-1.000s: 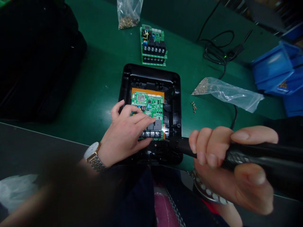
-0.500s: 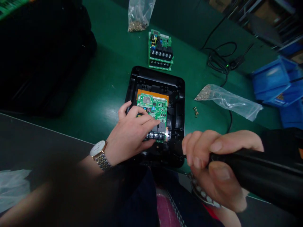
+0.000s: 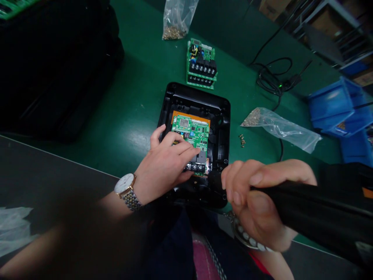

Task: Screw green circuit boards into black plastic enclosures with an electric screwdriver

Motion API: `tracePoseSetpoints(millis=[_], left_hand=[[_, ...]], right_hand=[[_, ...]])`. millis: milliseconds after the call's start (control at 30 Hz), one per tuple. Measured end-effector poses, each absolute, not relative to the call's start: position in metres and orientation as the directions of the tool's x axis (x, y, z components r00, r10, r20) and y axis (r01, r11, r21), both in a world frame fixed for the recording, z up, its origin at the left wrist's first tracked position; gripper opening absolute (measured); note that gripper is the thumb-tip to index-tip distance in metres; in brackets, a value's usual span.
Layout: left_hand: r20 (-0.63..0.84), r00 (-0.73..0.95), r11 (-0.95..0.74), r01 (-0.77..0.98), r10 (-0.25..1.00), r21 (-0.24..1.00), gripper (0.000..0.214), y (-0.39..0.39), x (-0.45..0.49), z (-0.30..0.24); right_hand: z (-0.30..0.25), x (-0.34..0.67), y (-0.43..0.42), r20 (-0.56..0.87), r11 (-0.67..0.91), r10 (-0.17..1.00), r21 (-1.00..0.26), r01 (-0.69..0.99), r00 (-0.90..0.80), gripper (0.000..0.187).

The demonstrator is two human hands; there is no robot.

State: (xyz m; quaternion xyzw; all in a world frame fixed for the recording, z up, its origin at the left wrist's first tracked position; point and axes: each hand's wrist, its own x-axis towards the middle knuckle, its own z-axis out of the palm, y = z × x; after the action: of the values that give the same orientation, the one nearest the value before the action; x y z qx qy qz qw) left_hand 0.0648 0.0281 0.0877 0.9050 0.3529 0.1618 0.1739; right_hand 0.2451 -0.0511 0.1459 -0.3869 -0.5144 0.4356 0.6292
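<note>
Left hand (image 3: 164, 167) splayed, right hand (image 3: 259, 204) seemingly clenched.

You work at a green bench (image 3: 131, 105) with a dark grey ledge (image 3: 52, 171) along your side. Blue bins (image 3: 330, 105) sit at its far right; beyond, metal shelving (image 3: 323, 35) holds cardboard boxes (image 3: 269, 7) in dim light.

At twelve o'clock we see a clear plastic bag (image 3: 176, 21) of brass-coloured screws, and just below it a green circuit board (image 3: 201, 64) with black terminal blocks. Toward two o'clock, a coiled black cable (image 3: 272, 79) with a small green light lies on the green bench mat (image 3: 131, 105). Blue plastic bins (image 3: 332, 105) sit near three o'clock, beside a second screw bag (image 3: 279, 128) and a few loose screws (image 3: 242, 140). A bulky black object (image 3: 55, 70) fills ten o'clock, and white plastic sheeting (image 3: 14, 229) shows at eight.
</note>
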Motion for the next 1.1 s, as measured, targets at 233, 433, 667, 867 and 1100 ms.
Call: tracePoseSetpoints(millis=[233,433,667,867,1100], left_hand=[[0.152,0.709,-0.683,0.564,0.689,0.465,0.054,0.029,0.062,0.09],[0.181,0.719,-0.714,0.561,0.671,0.418,0.054,0.029,0.062,0.087],[0.197,0.717,-0.717,0.552,0.669,0.425,0.052,0.029,0.062,0.084],[0.221,0.731,-0.741,0.531,0.646,0.411,0.051,0.028,0.061,0.086],[0.213,0.737,-0.746,0.535,0.642,0.396,0.053,0.027,0.062,0.085]], right_hand=[[0.144,0.243,-0.042,0.29,0.311,0.946,-0.937,-0.162,0.143,0.02],[0.146,0.248,-0.038,0.26,0.287,0.952,-0.942,-0.175,0.163,0.02],[0.152,0.251,-0.035,0.315,0.35,0.928,-0.92,-0.178,0.198,0.022],[0.152,0.251,-0.041,0.291,0.315,0.944,-0.935,-0.163,0.154,0.023],[0.147,0.253,-0.043,0.314,0.32,0.947,-0.939,-0.128,0.064,0.022]])
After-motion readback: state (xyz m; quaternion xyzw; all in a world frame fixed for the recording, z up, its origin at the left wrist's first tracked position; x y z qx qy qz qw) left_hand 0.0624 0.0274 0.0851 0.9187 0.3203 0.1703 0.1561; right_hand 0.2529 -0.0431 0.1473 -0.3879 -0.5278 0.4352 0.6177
